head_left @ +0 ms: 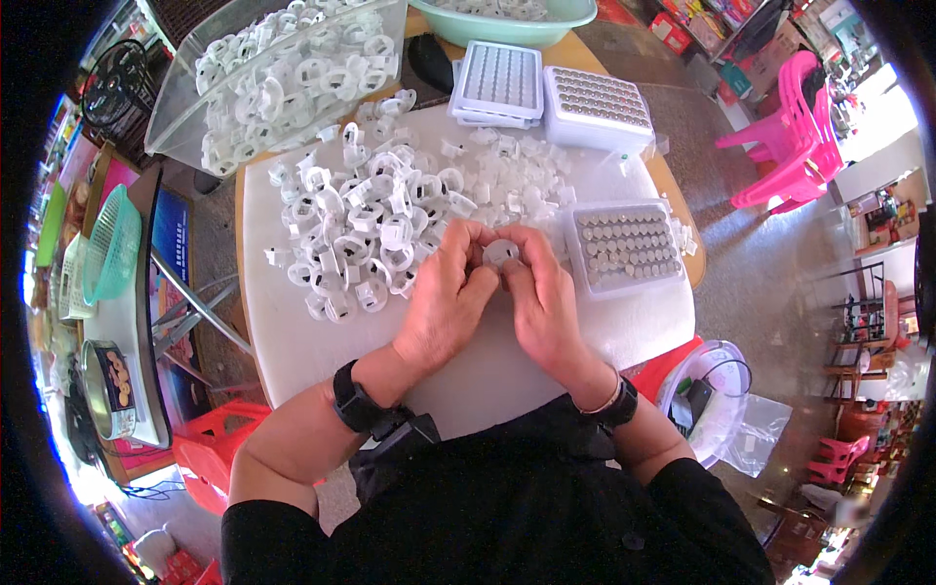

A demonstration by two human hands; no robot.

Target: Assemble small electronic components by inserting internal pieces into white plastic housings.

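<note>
Both my hands meet at the middle of the white tabletop (546, 395). Between the fingertips of my left hand (441, 300) and my right hand (546, 310) is a small round white plastic part (501, 253), gripped from both sides; the fingers hide much of it. Left of my hands lies a heap of white ring-shaped plastic parts (366, 226) with small dark spots. Just beyond my fingertips spreads a pile of small clear plastic pieces (517, 175). Beside my right hand stands a clear tray (624, 287) holding rows of small silver discs (629, 244).
At the far left of the table a large clear bin (175, 122) is full of similar white parts. Stacked white trays (499, 83), another disc-filled tray (597, 109) and a pale green basin (517, 34) stand at the back. A white bucket (721, 409) sits to the right.
</note>
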